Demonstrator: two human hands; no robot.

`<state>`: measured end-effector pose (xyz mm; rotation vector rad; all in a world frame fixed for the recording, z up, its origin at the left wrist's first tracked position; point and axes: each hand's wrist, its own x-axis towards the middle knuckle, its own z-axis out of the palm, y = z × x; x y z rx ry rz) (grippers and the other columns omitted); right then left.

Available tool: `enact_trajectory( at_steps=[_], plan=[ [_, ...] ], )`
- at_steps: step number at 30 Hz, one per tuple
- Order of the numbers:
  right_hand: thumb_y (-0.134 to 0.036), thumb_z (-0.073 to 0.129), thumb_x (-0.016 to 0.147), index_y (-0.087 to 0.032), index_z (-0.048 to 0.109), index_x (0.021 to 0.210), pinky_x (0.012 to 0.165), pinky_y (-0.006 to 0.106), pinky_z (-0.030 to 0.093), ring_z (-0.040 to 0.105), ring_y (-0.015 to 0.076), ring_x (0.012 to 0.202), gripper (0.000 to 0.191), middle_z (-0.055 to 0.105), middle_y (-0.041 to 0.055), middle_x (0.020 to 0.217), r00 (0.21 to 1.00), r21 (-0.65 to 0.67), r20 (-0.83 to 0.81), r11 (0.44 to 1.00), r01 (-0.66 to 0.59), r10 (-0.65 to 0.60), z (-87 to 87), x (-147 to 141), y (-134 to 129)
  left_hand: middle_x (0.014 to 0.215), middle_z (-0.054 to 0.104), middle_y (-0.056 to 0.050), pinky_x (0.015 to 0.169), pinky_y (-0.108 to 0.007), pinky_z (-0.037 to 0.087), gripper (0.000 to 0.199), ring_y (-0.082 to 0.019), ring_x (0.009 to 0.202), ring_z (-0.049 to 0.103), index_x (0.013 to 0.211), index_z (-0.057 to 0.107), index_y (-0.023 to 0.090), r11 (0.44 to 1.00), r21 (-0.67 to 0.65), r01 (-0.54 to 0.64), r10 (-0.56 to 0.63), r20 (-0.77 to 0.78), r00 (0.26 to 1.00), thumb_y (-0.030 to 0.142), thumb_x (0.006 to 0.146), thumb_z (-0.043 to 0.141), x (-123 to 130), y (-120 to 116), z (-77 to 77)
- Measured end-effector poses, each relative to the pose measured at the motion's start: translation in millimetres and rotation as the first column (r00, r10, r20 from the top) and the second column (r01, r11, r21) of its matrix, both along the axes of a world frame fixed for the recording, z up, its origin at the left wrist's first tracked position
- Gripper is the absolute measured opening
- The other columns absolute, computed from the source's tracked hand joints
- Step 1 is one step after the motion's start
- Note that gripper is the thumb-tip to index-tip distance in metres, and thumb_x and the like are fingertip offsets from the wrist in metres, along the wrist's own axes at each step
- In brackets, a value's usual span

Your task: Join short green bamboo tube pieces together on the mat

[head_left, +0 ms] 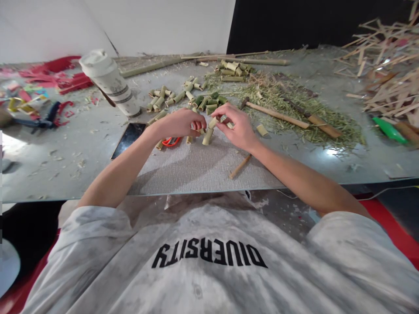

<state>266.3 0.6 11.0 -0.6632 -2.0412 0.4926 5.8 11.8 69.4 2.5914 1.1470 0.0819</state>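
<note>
Between the thumb and fingers of my right hand (237,126) is a short bamboo tube (214,122). Directly below it, another pale bamboo piece (207,138) stands on the grey mat (183,170); whether the two touch is hard to tell. My left hand (183,122) is just to the left, its fingers curled in, and what they hold, if anything, is hidden. Under that hand lie an orange-red cutter (171,141) and a small bamboo tube (189,139). Several cut bamboo tubes (160,101) are heaped beyond both hands.
A white lidded cup (113,83) and a phone (128,139) are at left, near red scraps (55,74). Right of my hands lie a hammer (278,114), a wooden-handled blade (324,125) and green shavings (340,135). Thin wooden sticks (389,83) pile up far right.
</note>
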Motion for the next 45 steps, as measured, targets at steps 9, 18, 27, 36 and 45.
enact_trajectory(
  at_steps=[9, 18, 27, 36, 45],
  plan=[
    [-0.047, 0.050, 0.120, -0.033, 0.073, 0.124, 0.114, 0.056, 0.060, 0.075, 0.0301, 0.125, 0.027, 0.080, 0.0085, 0.130, 0.996, 0.192, 0.085, 0.981, -0.010, -0.007, -1.6, 1.6, -0.3, 0.113, 0.085, -0.006, 0.093, -0.029, 0.052, 0.042, -0.019, 0.097, 0.075, 0.133, 0.082, 0.019, 0.982, 0.060, -0.176, 0.172, 0.069, 0.983, 0.042, 0.101, 0.067, -25.1, 1.4, 28.2],
    [-0.032, 0.067, 0.109, -0.030, 0.074, 0.114, 0.117, 0.062, 0.055, 0.073, 0.0348, 0.122, 0.009, 0.079, 0.0095, 0.122, 0.973, 0.112, 0.214, 0.992, 0.064, -0.087, -12.0, 2.5, 7.1, 0.148, 0.066, -0.026, 0.115, -0.054, 0.053, 0.069, -0.043, 0.135, 0.066, 0.158, 0.065, 0.011, 0.694, 0.294, -0.657, 0.715, -0.177, 0.676, 0.056, 0.105, 0.058, -128.8, -64.7, 3.3],
    [-0.028, 0.065, 0.106, -0.027, 0.072, 0.112, 0.105, 0.057, 0.060, 0.072, 0.0336, 0.116, 0.009, 0.078, 0.0112, 0.121, 0.968, 0.064, 0.245, 0.997, 0.031, -0.046, -14.2, 1.6, 7.0, 0.142, 0.074, -0.028, 0.105, -0.057, 0.058, 0.089, -0.052, 0.133, 0.071, 0.165, 0.051, 0.017, 0.569, 0.205, -0.796, 0.820, -0.205, 0.534, 0.063, 0.091, 0.066, -130.2, -69.5, -19.0],
    [-0.027, 0.066, 0.104, -0.026, 0.073, 0.112, 0.104, 0.057, 0.061, 0.073, 0.0335, 0.115, 0.010, 0.078, 0.0114, 0.119, 0.968, 0.033, 0.249, 0.999, 0.025, -0.032, -12.8, 1.0, 7.4, 0.142, 0.072, -0.030, 0.107, -0.059, 0.057, 0.103, -0.054, 0.131, 0.072, 0.167, 0.048, 0.015, 0.682, 0.154, -0.715, 0.727, -0.251, 0.639, 0.086, 0.094, 0.059, -110.3, -103.7, -14.0],
    [-0.028, 0.068, 0.103, -0.027, 0.073, 0.110, 0.098, 0.055, 0.062, 0.073, 0.0331, 0.111, 0.009, 0.079, 0.0107, 0.117, 0.963, 0.039, 0.265, 0.999, 0.036, -0.045, -14.5, 1.8, 9.7, 0.142, 0.071, -0.021, 0.113, -0.053, 0.055, 0.087, -0.039, 0.123, 0.074, 0.162, 0.056, 0.021, 0.784, -0.042, -0.619, 0.615, -0.083, 0.784, 0.083, 0.102, 0.051, -118.4, -95.6, -17.9]
  ],
)
